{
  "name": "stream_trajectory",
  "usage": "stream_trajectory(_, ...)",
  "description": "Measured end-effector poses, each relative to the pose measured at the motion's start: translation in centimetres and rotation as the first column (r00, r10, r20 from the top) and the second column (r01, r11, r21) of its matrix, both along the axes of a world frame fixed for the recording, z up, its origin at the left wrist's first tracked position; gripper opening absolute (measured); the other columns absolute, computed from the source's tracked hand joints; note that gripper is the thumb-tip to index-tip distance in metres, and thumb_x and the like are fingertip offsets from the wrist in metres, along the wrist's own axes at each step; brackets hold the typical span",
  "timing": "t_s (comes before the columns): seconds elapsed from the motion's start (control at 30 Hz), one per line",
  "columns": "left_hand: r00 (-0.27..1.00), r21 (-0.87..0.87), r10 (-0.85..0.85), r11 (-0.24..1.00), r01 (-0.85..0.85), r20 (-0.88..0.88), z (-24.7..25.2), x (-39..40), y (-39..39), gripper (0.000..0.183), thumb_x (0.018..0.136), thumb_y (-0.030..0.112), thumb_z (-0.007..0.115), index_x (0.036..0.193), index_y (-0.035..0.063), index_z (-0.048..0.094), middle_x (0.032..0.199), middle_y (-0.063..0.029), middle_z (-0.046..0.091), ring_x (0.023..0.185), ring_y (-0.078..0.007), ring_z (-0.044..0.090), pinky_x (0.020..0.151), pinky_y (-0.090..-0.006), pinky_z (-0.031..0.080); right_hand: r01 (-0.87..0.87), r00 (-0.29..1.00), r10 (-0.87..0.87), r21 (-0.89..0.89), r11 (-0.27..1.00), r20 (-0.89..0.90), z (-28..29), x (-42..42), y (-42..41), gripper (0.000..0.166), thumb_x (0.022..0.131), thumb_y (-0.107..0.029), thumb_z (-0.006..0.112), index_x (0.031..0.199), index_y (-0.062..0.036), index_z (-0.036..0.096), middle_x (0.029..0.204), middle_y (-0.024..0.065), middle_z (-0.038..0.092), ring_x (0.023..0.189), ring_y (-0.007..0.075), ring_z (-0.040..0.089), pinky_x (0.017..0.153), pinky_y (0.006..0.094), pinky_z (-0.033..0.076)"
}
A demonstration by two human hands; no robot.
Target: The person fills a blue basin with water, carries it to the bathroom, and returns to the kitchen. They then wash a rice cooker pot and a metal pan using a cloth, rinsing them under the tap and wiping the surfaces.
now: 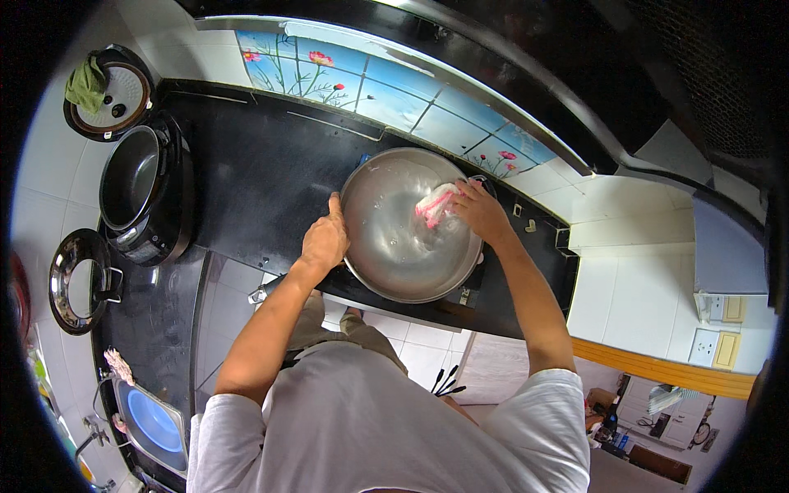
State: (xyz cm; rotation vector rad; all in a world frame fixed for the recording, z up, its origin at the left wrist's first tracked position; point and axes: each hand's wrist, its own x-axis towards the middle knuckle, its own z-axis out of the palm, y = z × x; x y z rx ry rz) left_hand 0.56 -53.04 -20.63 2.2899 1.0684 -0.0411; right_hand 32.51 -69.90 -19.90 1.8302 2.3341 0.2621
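A wide metal wok [370,271] sits over the dark stove area of the counter in front of me, with water in it. My left hand [325,241] is closed at the wok's left side, thumb side pointing toward the back wall; whether it grips a handle or the rim is hidden. Inside the wok, against its right wall, my right hand [482,212] holds a bunched white and pink cloth [436,204]. Ripples spread through the water around the cloth.
A black rice cooker [175,203] stands open at left, its lid [126,101] draped with a green cloth [86,85]. A glass pot lid [58,296] leans at the left wall. The sink [177,455] holds a blue basin [154,411]. A range hood [524,68] overhangs the counter.
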Motion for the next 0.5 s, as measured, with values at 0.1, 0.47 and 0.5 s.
stream_trajectory(0.1, 1.0, -0.007, 0.007, 1.0, -0.007, 0.002, -0.3, -0.3, 0.0, 0.075, 0.08, 0.005, 0.056, 0.142, -0.0083, 0.017, 0.09, -0.0321, 0.065, 0.087, -0.0444, 0.066, 0.081, -0.0476, 0.053, 0.005, 1.0, -0.006, -0.045, 0.999, -0.024, 0.7, 0.1, -0.5, 0.028, 0.082, -0.009, 0.053, 0.106, -0.0095, 0.067, 0.119, 0.0017, 0.062, 0.131, 0.0229, 0.042, 0.114, 0.0406, 0.03)
stream_trajectory(0.47, 0.999, -0.014, 0.023, 1.0, -0.022, 0.046, -0.7, 0.1, 0.1, 0.069, 0.081, 0.007, 0.054, 0.139, -0.0068, 0.019, 0.089, -0.0333, 0.064, 0.088, -0.0466, 0.064, 0.081, -0.0502, 0.052, 0.145, 0.974, -0.16, -0.105, 0.984, -0.157, 1.9, -5.3, -8.1, 0.029, 0.079, -0.006, 0.056, 0.106, -0.0105, 0.066, 0.115, 0.0048, 0.063, 0.125, 0.027, 0.047, 0.111, 0.0442, 0.033)
stream_trajectory(0.5, 0.998, -0.017, 0.015, 1.0, -0.014, 0.063, -0.6, 0.1, 0.1, 0.068, 0.082, 0.008, 0.054, 0.139, -0.0066, 0.019, 0.088, -0.0334, 0.064, 0.088, -0.0468, 0.064, 0.081, -0.0503, 0.052, 0.188, 0.96, -0.214, -0.149, 0.971, -0.181, 2.2, -6.3, -8.6, 0.028, 0.079, -0.006, 0.056, 0.105, -0.0107, 0.066, 0.113, 0.0057, 0.064, 0.125, 0.0274, 0.048, 0.111, 0.0445, 0.033)
